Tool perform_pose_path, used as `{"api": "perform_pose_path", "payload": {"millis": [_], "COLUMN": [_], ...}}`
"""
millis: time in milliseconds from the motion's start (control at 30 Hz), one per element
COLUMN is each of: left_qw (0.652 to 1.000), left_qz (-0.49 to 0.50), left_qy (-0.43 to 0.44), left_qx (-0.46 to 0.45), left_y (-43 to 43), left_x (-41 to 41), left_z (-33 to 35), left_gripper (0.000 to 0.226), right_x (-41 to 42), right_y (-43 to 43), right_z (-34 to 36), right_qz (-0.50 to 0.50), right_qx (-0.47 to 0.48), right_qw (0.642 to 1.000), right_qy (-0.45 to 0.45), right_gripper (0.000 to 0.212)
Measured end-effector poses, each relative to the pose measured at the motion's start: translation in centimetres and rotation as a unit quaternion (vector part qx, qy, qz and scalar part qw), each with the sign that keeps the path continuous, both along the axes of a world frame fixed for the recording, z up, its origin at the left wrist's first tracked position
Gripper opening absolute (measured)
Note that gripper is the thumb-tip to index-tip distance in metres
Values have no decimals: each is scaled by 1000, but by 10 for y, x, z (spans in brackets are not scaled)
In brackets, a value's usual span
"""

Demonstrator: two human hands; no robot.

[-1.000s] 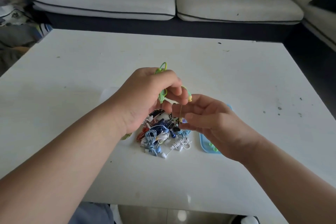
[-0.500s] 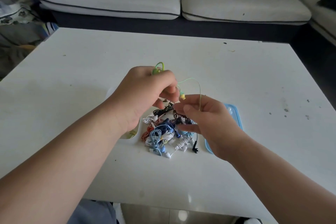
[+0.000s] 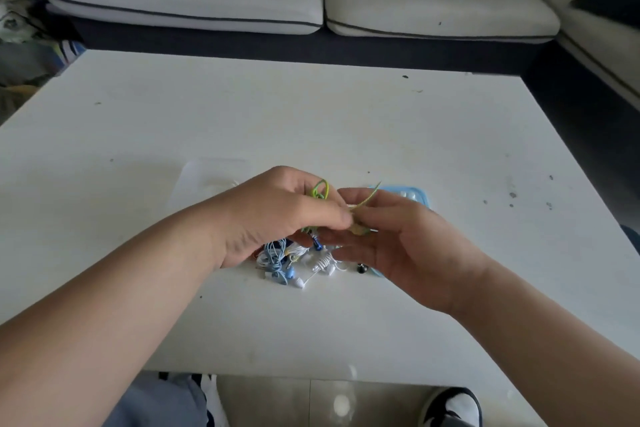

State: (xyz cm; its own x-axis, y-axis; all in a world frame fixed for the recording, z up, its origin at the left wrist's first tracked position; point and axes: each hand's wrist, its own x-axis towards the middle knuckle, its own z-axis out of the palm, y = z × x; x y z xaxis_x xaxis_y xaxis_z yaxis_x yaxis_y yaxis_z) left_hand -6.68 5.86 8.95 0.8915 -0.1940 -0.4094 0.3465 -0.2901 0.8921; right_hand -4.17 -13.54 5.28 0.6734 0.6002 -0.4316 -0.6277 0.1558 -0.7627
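The tall loop of the green earphone cable (image 3: 320, 189) is now drawn in short, and the hands are closer together above the earphone pile (image 3: 287, 260). The left hand (image 3: 277, 215) curls round the wound coil, and the right hand (image 3: 408, 246) pinches the free strand. The cord looks light, limp and springy, so it is probably best held at the coil and never tugged by its thin wire.

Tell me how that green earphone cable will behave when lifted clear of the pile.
The green earphone cable is probably floppy: it curls into loose loops above the left hand. Likely very light, being thin. It may snag the pile of earphones beneath.
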Motion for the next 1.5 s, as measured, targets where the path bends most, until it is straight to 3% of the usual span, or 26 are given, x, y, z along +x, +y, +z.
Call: {"api": "perform_pose_path", "payload": {"millis": [133,333,433,567,700,967,1267,1500], "left_qw": [997,995,991,985,975,958,975,986], "left_qz": [-38,-22,-11,-51,-97,-157,-100,-56], "left_qy": [2,25,1,-72,-121,-147,-114,-113], "left_qx": [62,93,136,150,156,191,162,108], "left_y": [-10,-25,-28,-27,-27,-11,-2,1], "left_x": [-7,-10,-9,-10,-9,-3,-4,-3], "left_z": [-6,-13,-22,-37,-47,-53,-48,-44], "left_gripper": [20,45,34,6,27,28,24,23], "right_x": [-13,-19,-21,-21,-16,-8,-3,-3], "right_y": [-17,-28,-26,-20,-17,-16,-20,-23], "right_z": [-8,-10,-15,-20,-22,-24,-20,-19], "right_qz": [-41,-3,38,60,69,103,61,24], "right_qx": [-86,-225,-267,-258,-248,-171,-118,-128], "right_qw": [995,968,954,957,960,979,991,991], "right_qy": [-25,-111,-129,-119,-113,-49,0,5], "right_gripper": [22,26,26,29,27,41,47,45]}}
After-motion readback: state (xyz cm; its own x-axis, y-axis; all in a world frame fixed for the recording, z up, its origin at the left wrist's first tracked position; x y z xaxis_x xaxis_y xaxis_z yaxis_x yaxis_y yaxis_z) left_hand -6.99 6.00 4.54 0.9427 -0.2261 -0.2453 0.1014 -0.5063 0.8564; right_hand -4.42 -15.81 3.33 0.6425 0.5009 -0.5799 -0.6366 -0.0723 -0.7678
